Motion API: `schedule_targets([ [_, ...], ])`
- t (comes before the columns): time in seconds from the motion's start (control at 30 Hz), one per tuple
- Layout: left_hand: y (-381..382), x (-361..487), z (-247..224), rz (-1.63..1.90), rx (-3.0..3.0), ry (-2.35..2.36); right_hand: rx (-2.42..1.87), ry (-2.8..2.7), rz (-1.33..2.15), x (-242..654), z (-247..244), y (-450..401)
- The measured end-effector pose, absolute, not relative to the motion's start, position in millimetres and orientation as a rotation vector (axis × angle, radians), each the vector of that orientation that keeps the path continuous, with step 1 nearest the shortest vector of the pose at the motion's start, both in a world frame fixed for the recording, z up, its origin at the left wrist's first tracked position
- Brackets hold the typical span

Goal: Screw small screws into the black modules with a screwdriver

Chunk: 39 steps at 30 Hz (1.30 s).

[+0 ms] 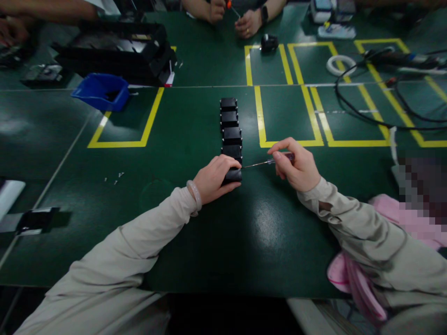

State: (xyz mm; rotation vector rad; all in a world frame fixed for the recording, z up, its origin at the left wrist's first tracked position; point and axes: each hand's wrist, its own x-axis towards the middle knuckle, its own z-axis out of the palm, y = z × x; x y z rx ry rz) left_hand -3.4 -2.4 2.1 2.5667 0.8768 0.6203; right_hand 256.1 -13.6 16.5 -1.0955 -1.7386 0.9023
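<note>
Several black blocks with small silvery screws along their sides stand in a row running away from me on the green table. My left hand is wrapped round the nearest block, thumb on its near side and fingers over its far side. My right hand grips a screwdriver with a clear handle. The thin shaft lies nearly level and points left, its tip at the right side of the row beside my left fingertips. Whether the tip sits in a screw is too small to tell.
Loose screws lie left of my left hand. A blue bin and black housings are at the back left. Across the table another person's hands hold a screwdriver. Black cables and a white tape roll are at right, pink cloth nearer.
</note>
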Motion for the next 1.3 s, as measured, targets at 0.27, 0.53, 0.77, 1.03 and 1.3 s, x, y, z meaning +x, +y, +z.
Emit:
schedule_targets([
  [0.27,-2.6,-3.4,2.0,0.609,2.551,0.89,-1.07,-1.747,0.879,254.4,17.8,-14.0],
  [0.53,-2.3,-3.6,3.0,0.604,2.554,0.887,-1.057,-1.751,0.857,254.4,17.8,-13.4],
  [0.77,-2.7,-3.4,3.1,0.594,2.549,0.895,-1.09,-1.744,0.892,255.7,17.6,-13.7],
  [1.03,-2.0,-3.8,1.3,0.609,2.563,0.882,-1.046,-1.757,0.868,255.0,18.3,-13.9],
  [1.3,-2.3,-3.7,1.8,0.606,2.56,0.885,-1.08,-1.737,0.911,255.3,18.1,-14.0],
])
